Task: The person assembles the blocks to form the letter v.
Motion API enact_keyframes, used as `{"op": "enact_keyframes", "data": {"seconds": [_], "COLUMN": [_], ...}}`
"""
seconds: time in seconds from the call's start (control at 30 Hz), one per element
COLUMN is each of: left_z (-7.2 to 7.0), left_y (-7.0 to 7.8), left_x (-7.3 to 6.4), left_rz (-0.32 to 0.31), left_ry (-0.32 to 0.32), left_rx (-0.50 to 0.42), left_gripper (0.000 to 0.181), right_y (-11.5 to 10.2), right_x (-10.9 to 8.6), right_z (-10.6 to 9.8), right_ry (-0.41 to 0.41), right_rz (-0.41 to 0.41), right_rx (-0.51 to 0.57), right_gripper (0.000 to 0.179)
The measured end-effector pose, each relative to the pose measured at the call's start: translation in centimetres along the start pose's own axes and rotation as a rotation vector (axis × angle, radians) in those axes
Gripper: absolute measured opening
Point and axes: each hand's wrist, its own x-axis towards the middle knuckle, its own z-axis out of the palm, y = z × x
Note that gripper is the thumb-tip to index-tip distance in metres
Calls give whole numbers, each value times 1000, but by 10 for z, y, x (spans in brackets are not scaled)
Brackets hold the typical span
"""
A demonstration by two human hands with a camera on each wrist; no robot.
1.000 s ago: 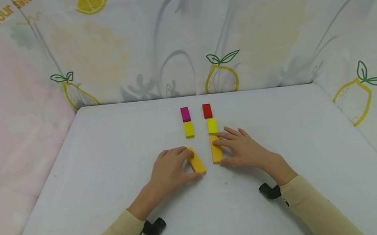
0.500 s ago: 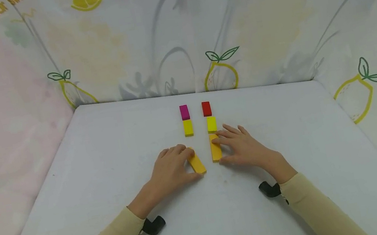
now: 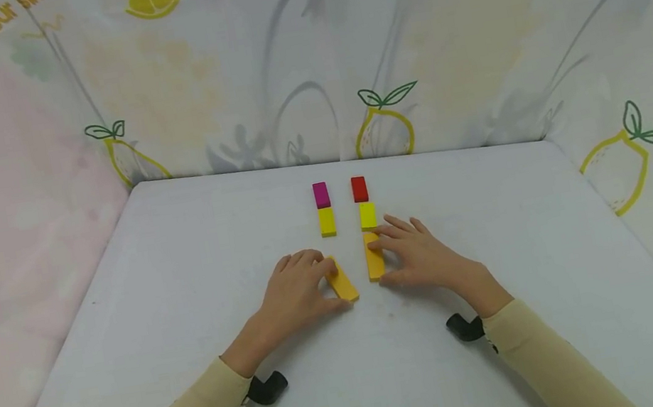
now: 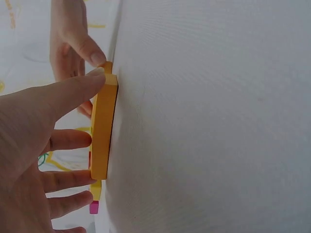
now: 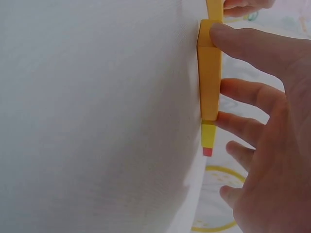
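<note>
My left hand (image 3: 294, 289) pinches an orange rectangular block (image 3: 346, 288) lengthwise, thumb at its near end and fingers at the far end. That block lies slantwise on the white table. To the right, my right hand (image 3: 425, 260) holds a second orange block (image 3: 375, 267) in the same way, and this one lies straight. In the left wrist view the thumb presses the end of the left orange block (image 4: 102, 136). The right wrist view has the thumb on one end of the right orange block (image 5: 210, 80) and a fingertip at the other.
Beyond the left orange block lie a yellow block (image 3: 327, 223) and a magenta block (image 3: 321, 195) end to end. A bright yellow block (image 3: 368, 215) and a red block (image 3: 359, 189) line up beyond the right one. Lemon-printed cloth (image 3: 249, 51) hangs behind the white table (image 3: 189, 234).
The head view has tilted slightly. Both hands keep their hold on the orange blocks, and no block has visibly moved.
</note>
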Motion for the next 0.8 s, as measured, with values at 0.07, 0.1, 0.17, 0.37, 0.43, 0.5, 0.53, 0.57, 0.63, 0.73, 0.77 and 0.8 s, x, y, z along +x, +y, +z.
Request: {"op": "enact_keyframes", "data": {"seconds": [0.07,0.1,0.17,0.37,0.43,0.5,0.53,0.57,0.63,0.73,0.77,0.8], "left_z": [0,0,0,1,1,1,1,1,1,1,1,1], "left_y": [0,0,0,0,0,0,0,0,-1,-1,-1,-1], "left_x": [-1,-1,-1,0,0,0,0,0,0,0,0,-1], "left_rz": [-4,-6,-9,-10,-11,-10,-9,-9,-9,-10,-9,-8], "left_ry": [-3,-5,-8,-6,-6,-9,-10,-12,-14,-17,-17,-16], "left_rx": [-5,-5,-7,-5,-6,-8,-6,-5,1,7,7,5], "left_gripper": [48,48,48,48,47,47,47,47,48,48,48,48], "right_y": [-1,-1,-1,-1,0,1,1,2,2,2,1,1], "right_x": [1,1,2,3,3,3,3,3,2,0,-1,-1], "right_z": [0,0,0,0,1,1,1,1,1,-1,-2,-3], "right_ry": [0,1,6,31,37,45,52,57,69,88,92,97], "right_rz": [-2,-4,-10,-19,-19,-14,-15,-10,-4,0,5,6], "right_rx": [7,10,16,36,40,39,37,35,32,37,39,40], "right_gripper": [59,58,58,54,54,53,53,53,53,52,53,53]}}
